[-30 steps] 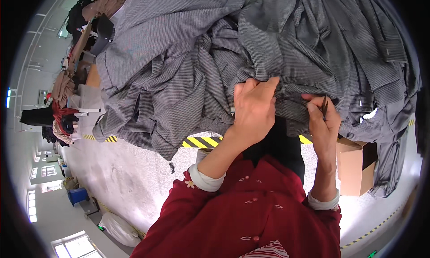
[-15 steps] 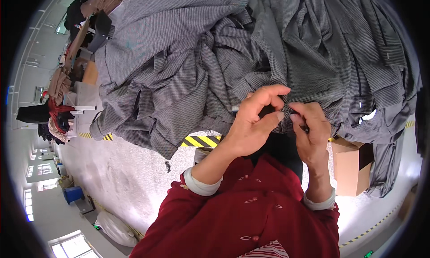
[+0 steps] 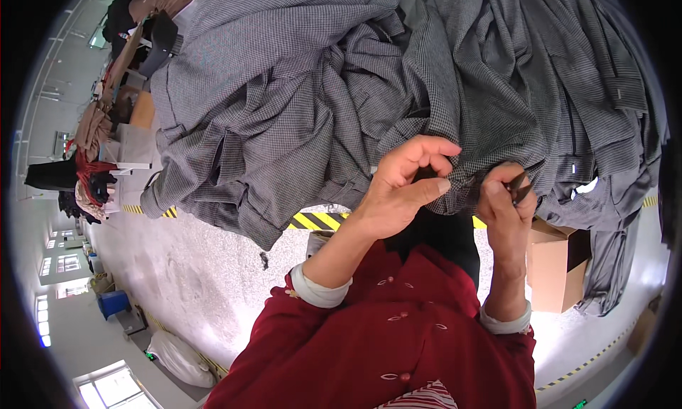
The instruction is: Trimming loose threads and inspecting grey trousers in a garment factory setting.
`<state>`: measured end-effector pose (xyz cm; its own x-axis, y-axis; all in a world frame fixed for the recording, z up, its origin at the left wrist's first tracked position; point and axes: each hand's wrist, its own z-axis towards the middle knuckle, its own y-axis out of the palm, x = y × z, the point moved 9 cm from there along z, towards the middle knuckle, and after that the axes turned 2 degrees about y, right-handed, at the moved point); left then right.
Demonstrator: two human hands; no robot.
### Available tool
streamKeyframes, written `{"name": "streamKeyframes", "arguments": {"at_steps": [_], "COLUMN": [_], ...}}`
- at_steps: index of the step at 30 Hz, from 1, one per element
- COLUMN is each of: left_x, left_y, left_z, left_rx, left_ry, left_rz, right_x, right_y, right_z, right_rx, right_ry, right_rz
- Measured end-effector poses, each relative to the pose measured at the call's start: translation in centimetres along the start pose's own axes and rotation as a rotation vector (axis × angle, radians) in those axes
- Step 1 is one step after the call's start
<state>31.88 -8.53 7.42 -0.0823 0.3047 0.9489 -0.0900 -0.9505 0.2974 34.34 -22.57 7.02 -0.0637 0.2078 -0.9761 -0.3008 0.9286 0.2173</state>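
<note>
Checked cloth [image 3: 501, 128] — dark tool [image 3: 523, 188] in right fingers [image 3: 497, 198]

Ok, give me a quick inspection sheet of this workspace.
Surface: hidden beneath heaped grey checked garments.
Job's things: the garments, bunched and overlapping; a small dark pointed tool, possibly thread snips.
Clutter: dark scrap on the floor.
Hands: left hand at a garment's near edge, grip unclear; right hand holds the tool beside the cloth.
Cables: nothing seen.
Surroundings: cardboard box at right; yellow-and-black floor tape; blue bin and white sack at lower left.
</note>
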Motion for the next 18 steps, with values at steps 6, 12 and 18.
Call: {"name": "streamKeyframes", "arguments": {"at_steps": [6, 12, 18], "left_x": [1.8, 3.5, -6.8], "left_y": [1.1, 1.6, -3.0], "left_z": [-1.3, -4.3, -7.5], "left_rx": [0.089, 0.102, 0.284], "left_ry": [0.327, 0.493, -0.096], "left_rz": [0.465, 0.295, -0.581], "right_x": [-2.2, -0.1, 0.8], "right_y": [1.1, -2.0, -3.1], "right_z": [-1.3, -2.3, -3.4], "right_rx": [-0.013, 0.151, 0.181], "right_ry": [-0.165, -0.065, 0.069], "right_rz": [-0.523, -0.428, 0.058]}}
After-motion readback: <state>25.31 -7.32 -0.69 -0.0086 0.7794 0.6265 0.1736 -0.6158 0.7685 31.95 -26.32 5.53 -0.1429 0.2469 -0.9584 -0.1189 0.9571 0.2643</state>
